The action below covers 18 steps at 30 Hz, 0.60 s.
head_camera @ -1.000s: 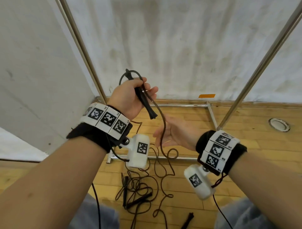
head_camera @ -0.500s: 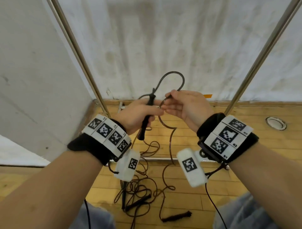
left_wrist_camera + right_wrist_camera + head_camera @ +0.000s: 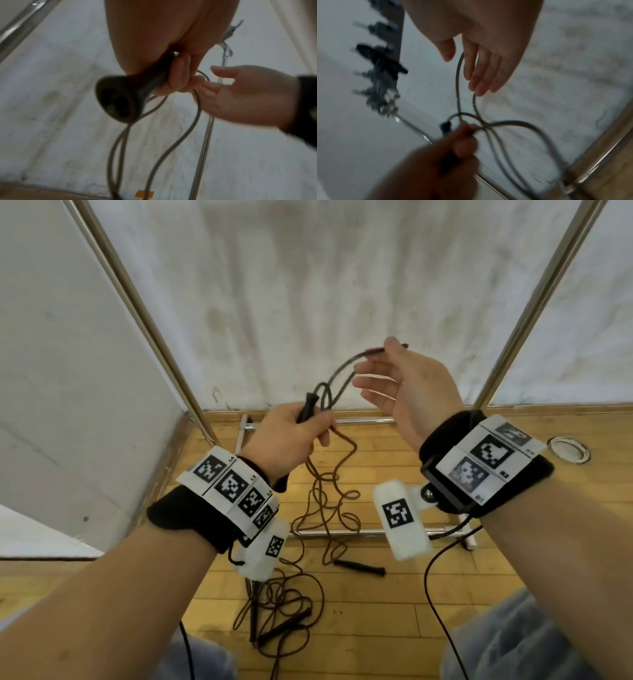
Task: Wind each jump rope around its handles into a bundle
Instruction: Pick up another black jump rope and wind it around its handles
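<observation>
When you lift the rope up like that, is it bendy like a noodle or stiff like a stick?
Probably bendy: the rope sags in loose curls below the left hand and drapes over the right hand in a soft loop. It likely springs a little, since its loops stay rounded. The black handle looks rigid, so it should stay straight.

- The left hand (image 3: 284, 436) is raised in front, with the fingers curled around a black handle (image 3: 123, 97).
- The right hand (image 3: 407, 395) is higher, palm turned inward, fingers nearly straight, with a rope loop (image 3: 346, 371) over them.
</observation>
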Tool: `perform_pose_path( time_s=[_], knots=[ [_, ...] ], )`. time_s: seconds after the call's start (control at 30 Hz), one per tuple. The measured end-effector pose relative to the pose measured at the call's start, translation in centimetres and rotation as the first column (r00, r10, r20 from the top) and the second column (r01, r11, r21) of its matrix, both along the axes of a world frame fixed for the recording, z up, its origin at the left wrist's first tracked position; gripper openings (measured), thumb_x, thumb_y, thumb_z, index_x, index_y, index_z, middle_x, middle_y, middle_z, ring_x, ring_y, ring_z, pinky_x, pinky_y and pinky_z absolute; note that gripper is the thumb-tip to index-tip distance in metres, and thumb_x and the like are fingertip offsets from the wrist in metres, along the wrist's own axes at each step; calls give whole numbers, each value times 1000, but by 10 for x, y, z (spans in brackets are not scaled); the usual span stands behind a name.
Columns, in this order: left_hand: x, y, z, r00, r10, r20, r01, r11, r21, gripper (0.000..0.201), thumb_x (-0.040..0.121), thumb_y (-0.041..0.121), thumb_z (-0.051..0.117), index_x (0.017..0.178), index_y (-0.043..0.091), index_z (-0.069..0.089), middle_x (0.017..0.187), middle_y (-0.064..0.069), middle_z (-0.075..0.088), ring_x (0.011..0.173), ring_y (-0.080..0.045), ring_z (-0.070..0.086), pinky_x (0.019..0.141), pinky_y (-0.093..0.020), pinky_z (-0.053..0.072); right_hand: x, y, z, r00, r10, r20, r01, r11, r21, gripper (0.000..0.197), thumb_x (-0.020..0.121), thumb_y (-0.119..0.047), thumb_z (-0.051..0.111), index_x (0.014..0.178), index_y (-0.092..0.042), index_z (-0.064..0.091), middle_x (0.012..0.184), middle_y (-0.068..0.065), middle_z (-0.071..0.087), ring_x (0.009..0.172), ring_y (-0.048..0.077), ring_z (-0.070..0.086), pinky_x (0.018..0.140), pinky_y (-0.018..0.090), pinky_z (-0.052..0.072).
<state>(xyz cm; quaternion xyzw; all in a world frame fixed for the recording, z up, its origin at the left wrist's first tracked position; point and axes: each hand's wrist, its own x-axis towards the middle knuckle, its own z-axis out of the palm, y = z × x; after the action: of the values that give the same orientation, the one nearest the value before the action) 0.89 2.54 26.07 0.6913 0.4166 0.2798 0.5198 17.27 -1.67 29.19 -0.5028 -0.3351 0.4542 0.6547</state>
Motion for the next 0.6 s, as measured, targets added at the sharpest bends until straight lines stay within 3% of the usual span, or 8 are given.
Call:
perform_pose_path(
  time_s=[0.1,0.17,0.27,0.4,0.47,0.5,0.53,0.6],
  knots=[
    [-3,9,13,988,111,104,-109,994,-25,21,98,20,50,81,13,61,55,5,59,39,-8,37,39,-19,30,-6,-5,-20,926,298,231,-261,949,-180,47,81,-58,53,102,-18,66,100,-1,72,99,15,66,95,41,46],
    [-5,12,19,984,108,142,-104,994,-34,23,98,19,50,78,13,59,52,5,57,37,-8,34,37,-19,27,-17,-11,-36,818,485,309,-407,868,-285,34,84,-51,56,97,-22,67,98,-4,72,100,11,65,99,43,41],
    [-11,15,28,964,149,222,-140,988,-59,23,99,23,49,80,14,58,54,4,57,38,-8,33,38,-19,27,-29,-19,-58,674,617,406,-446,778,-442,19,91,-36,54,85,-24,68,94,-6,72,100,11,62,102,43,39],
    [-26,27,37,880,296,371,-257,955,-150,20,98,26,50,85,14,58,59,3,58,40,-7,33,39,-20,28,-36,-29,-85,239,827,508,-369,561,-741,27,95,-32,48,90,-16,69,98,-3,68,99,17,59,96,38,42],
    [-32,34,36,858,346,381,-324,938,-122,20,98,26,50,84,14,58,59,3,59,39,-7,33,39,-20,28,-36,-29,-88,133,842,523,-286,537,-793,29,96,-29,46,102,-10,67,107,6,67,99,22,60,93,37,46],
    [-35,37,35,849,369,378,-356,928,-109,21,99,27,50,84,15,58,59,3,61,39,-8,33,39,-20,28,-34,-28,-84,144,836,530,-260,549,-795,28,96,-27,45,100,-9,66,106,7,67,99,22,60,93,37,47],
    [-38,40,33,840,389,379,-375,920,-112,22,99,29,49,85,15,59,61,2,63,39,-8,33,39,-20,28,-31,-25,-77,205,820,534,-257,571,-779,27,97,-26,45,92,-11,66,100,6,68,95,20,62,93,37,48],
    [-43,44,28,838,400,370,-352,916,-191,30,97,39,49,93,13,63,66,1,65,41,-8,35,40,-20,31,-24,-17,-58,463,725,511,-302,670,-678,30,98,-25,44,77,-13,61,80,3,69,84,19,67,88,35,51]
  ],
)
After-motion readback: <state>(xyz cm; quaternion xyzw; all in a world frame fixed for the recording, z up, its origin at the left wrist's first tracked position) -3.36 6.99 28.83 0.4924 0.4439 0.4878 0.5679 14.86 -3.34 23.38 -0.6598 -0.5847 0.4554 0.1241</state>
